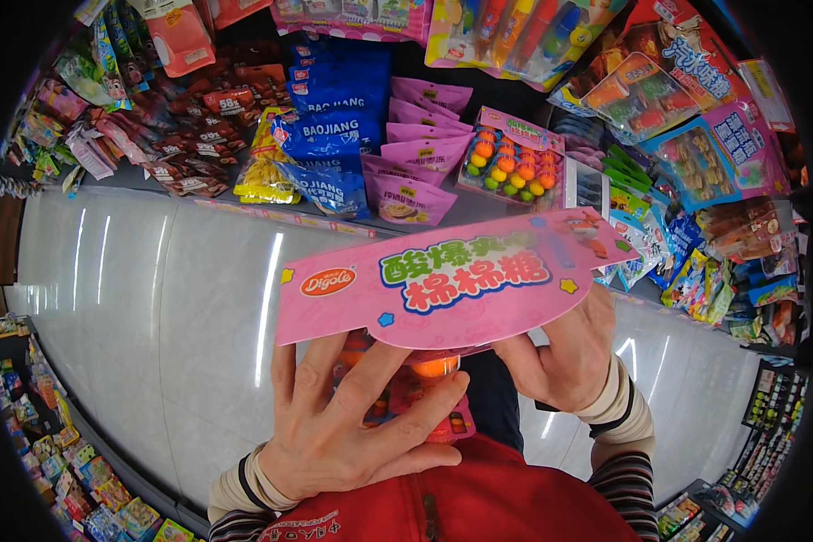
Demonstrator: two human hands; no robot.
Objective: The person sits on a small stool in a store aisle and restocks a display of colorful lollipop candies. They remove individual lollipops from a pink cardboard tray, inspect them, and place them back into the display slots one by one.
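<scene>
A pink candy package [447, 284] with a printed cardboard header is held close in front of my chest, its header tilted towards the camera. My left hand [352, 420] lies with spread fingers against the package's lower front, where orange and red pieces show between the fingers. At the right end, my right hand [566, 352] grips the package, with its thumb below the header and its other fingers partly hidden behind it. On the shelf ahead sits a similar box of orange and green round candies [511, 162].
A shelf edge [298, 217] runs across in front, bearing blue bags [332, 129], pink pouches [413, 169], a yellow bag [267, 162] and dark red packs [203, 129]. Large candy packs [528, 34] hang above. More stocked shelves [95, 467] stand at lower left. Grey floor [176, 271] shows between.
</scene>
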